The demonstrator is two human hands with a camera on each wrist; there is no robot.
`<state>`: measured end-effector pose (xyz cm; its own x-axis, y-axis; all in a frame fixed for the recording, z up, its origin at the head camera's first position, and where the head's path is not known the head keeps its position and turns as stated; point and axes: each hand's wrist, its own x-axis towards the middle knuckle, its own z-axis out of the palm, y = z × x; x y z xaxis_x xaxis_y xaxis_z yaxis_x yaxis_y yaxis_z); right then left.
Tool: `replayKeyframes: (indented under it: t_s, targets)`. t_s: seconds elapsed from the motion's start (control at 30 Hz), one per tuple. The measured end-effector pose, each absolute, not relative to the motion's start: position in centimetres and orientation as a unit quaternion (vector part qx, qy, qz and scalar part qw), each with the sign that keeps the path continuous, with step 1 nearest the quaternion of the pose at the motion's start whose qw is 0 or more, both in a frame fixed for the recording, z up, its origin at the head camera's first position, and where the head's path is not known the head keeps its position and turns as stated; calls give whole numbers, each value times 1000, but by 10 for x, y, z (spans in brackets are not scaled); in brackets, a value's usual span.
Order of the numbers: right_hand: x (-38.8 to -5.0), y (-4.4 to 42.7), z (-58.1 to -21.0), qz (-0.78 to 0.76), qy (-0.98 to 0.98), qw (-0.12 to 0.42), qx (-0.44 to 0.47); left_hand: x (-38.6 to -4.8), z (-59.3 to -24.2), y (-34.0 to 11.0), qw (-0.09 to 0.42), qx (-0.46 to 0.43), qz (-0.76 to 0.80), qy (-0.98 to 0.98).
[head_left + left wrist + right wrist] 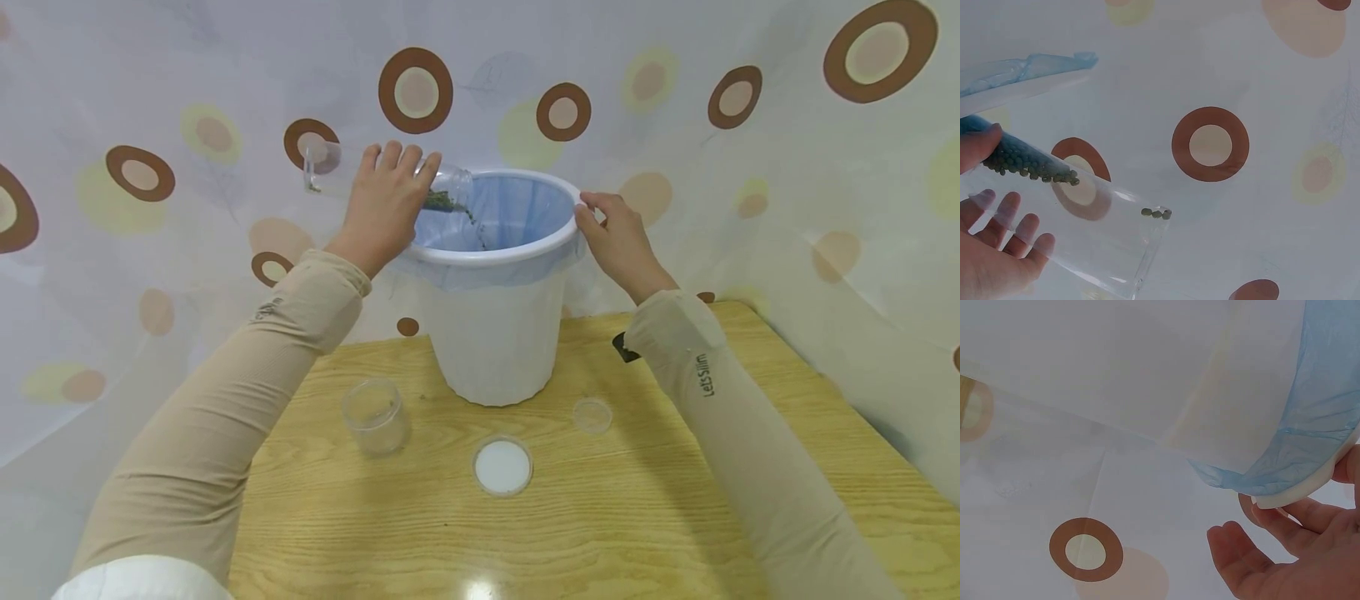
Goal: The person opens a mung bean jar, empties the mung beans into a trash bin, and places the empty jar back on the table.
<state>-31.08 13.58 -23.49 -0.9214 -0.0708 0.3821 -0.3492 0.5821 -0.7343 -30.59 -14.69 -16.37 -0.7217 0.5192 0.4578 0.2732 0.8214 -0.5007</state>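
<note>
My left hand (390, 200) grips a clear plastic jar (1104, 219), tipped with its mouth over the white trash can (491, 333). Small green beans (1029, 164) lie along the jar's lower side, and a thin stream of them falls from the mouth into the can. Three beans sit at the jar's base end in the left wrist view. A blue bag (525, 204) lines the can and folds over its rim. At the rim's right side, my right hand (618, 242) pinches the edge, thumb and fingers on either side of it.
On the wooden table (600, 517) stand a clear open container (377, 421), a round lid with a white disc (503, 467) and a small clear disc (592, 415). A black object (624, 347) lies partly behind the right sleeve. A dotted curtain (225, 75) hangs behind.
</note>
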Motion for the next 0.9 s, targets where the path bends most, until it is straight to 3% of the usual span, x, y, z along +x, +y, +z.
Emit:
replayKeyframes:
  t_s: [0.9]
  targets:
    - [-311, 136, -234, 441, -876, 153, 119, -307, -161, -149, 292, -214, 204, -909]
